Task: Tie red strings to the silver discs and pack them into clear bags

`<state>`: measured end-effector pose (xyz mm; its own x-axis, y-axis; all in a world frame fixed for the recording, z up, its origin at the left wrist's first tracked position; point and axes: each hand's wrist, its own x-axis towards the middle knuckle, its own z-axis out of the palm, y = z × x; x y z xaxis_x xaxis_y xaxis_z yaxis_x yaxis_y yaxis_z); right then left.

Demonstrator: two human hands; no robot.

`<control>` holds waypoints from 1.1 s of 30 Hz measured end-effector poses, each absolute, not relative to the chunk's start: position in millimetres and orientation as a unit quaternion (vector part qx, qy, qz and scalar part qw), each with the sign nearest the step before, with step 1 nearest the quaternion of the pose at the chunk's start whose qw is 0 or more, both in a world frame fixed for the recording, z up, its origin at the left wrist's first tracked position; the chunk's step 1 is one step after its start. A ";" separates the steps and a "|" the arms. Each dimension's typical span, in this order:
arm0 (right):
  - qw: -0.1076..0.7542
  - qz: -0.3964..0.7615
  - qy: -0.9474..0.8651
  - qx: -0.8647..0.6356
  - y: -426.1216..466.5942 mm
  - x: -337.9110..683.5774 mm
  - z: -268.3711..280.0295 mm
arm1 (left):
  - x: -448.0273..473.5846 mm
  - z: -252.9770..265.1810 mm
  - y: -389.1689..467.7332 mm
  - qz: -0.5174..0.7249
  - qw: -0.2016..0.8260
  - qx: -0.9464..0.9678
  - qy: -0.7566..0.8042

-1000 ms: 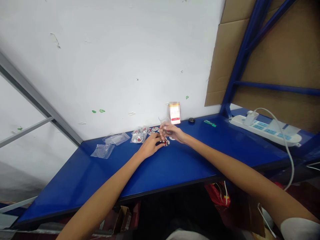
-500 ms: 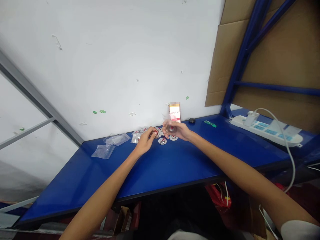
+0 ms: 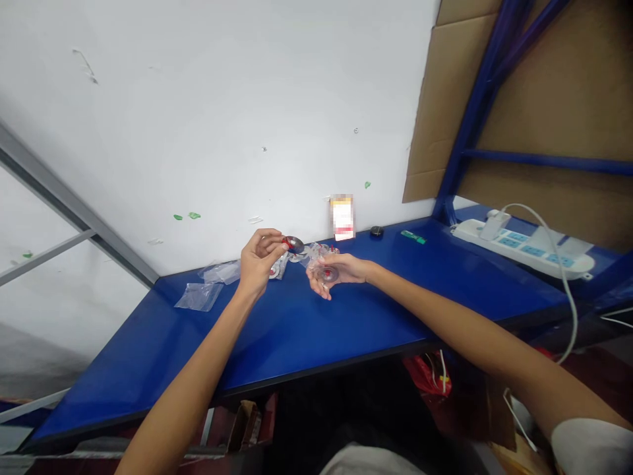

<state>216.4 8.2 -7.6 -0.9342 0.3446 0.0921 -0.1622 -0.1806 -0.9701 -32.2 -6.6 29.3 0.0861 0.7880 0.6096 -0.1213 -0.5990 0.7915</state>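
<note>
My left hand (image 3: 256,262) pinches a shiny round metal disc (image 3: 295,245) with a red part at its edge, raised above the table and tilted. To its right, my right hand (image 3: 350,269) has its fingers curled round a clear plastic bag (image 3: 312,253). A second round disc with a red centre (image 3: 327,274) shows in that hand, apparently inside the bag. Behind and between the hands lie several more discs (image 3: 324,249), partly hidden. A bagged disc (image 3: 275,270) rests beside my left wrist.
Clear plastic bags (image 3: 198,297) lie on the blue table (image 3: 297,343) at the left. A small box (image 3: 343,218) stands against the white wall. Further right are a black round item (image 3: 376,231), a green item (image 3: 413,236) and a white power strip (image 3: 524,248) with a cable.
My left hand has lifted a disc off the group and moved left and up. My right hand has come slightly lower and nearer, with the bag. The camera view has shifted a little.
</note>
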 end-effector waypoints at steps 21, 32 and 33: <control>0.191 0.731 -0.650 -0.082 0.6 215.3 -3.7 | -30.1 43.3 -32.4 0.400 0.285 0.828 0.270; 0.201 0.721 -0.658 -0.082 -1.5 212.1 -3.0 | -25.0 44.9 -37.5 0.337 0.281 0.864 0.248; 0.207 0.720 -0.657 -0.085 -1.7 212.1 -3.2 | -25.4 44.0 -37.9 0.360 0.263 0.858 0.254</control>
